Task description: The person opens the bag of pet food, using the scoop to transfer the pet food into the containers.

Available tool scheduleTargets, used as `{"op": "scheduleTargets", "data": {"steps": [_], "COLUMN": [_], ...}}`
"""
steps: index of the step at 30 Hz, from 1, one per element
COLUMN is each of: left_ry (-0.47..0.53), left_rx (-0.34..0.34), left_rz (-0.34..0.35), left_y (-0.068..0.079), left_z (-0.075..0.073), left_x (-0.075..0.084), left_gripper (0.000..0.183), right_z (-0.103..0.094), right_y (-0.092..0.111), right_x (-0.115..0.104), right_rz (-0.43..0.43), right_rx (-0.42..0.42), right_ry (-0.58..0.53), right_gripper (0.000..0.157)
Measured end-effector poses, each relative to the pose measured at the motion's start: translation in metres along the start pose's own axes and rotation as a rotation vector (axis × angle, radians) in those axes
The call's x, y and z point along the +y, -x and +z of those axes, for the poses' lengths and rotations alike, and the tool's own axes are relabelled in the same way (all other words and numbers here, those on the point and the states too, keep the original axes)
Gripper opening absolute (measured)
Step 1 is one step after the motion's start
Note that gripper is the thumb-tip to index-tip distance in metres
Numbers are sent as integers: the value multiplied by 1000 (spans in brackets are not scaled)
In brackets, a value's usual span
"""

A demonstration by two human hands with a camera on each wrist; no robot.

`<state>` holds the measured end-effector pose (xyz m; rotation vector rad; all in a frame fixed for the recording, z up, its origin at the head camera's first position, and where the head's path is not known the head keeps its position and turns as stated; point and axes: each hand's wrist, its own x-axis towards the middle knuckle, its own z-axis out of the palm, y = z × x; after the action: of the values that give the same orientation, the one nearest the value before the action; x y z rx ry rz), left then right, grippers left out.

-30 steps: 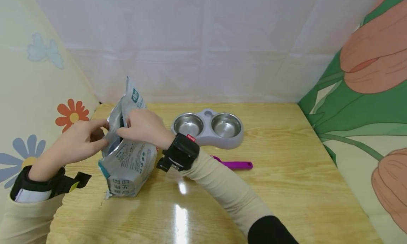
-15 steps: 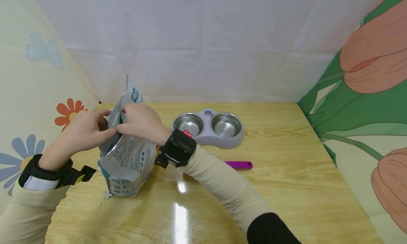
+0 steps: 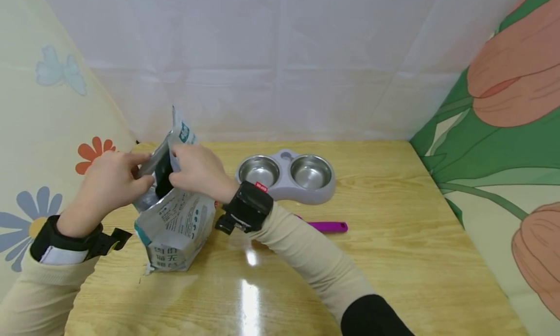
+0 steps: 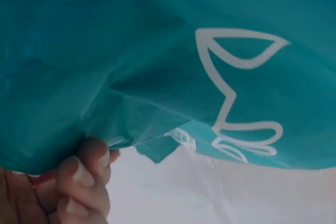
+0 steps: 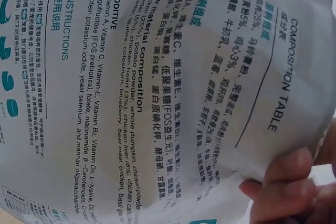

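Observation:
A silver and teal pet food bag [image 3: 177, 229] stands upright at the left of the table, its mouth spread apart with a dark inside showing. My left hand [image 3: 109, 183] pinches the left edge of the mouth between thumb and fingers. On the opposite edge, my right hand [image 3: 199, 173] grips the rim. The left wrist view shows the teal side of the bag [image 4: 157, 77], with curled fingers [image 4: 86, 182] at its edge. Printed ingredient text covers the bag's side [image 5: 131, 103] in the right wrist view, where fingers [image 5: 289, 187] hold the edge. The contents are hidden.
A pale lilac double feeder [image 3: 286, 192] with two steel bowls [image 3: 311, 172] sits at the back middle of the wooden table [image 3: 393, 258]. A purple handle [image 3: 328, 227] lies in front of it, partly behind my right forearm. Walls stand at the back and both sides.
My hands came together at the bag's mouth half a second ago. Now they are apart again, the left hand slightly further left, and the mouth gapes wider.

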<state>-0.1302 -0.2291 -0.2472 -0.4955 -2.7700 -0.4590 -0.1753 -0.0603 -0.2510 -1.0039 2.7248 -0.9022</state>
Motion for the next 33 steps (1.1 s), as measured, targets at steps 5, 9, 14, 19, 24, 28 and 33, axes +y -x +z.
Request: {"op": "scheduleTargets", "data": {"steps": [5,9,14,19,24,28,33], "left_ry": [1,5,3,10,34,64,118], "left_rx": [-19,-16,7,-16,-106,-212,-292], "left_rz": [-39,-44,-41,-30,6,26,30], "left_y": [2,4,6,4,0,-7,-13], "left_z": [-3,-4,-7,-7,-9,-13,-15], "left_x": [-4,-6,-10,-7,-6,-7,-12], "left_gripper": [33,34,34,32,16,22,35], "right_z": [0,-1,-4,-5,-3,-2,-4], "right_y": [3,5,9,7,-2,-11,-18], "right_x": [3,5,8,7,1,-3,-5], "right_rz": [13,27,28,36,84,120,143], "right_rx": [-10,0,31,28,-6,16,33], "right_ry": [-26,-34,-6,-3,8,15,83], "right_gripper": [9,10,13,17,19,23,17]}}
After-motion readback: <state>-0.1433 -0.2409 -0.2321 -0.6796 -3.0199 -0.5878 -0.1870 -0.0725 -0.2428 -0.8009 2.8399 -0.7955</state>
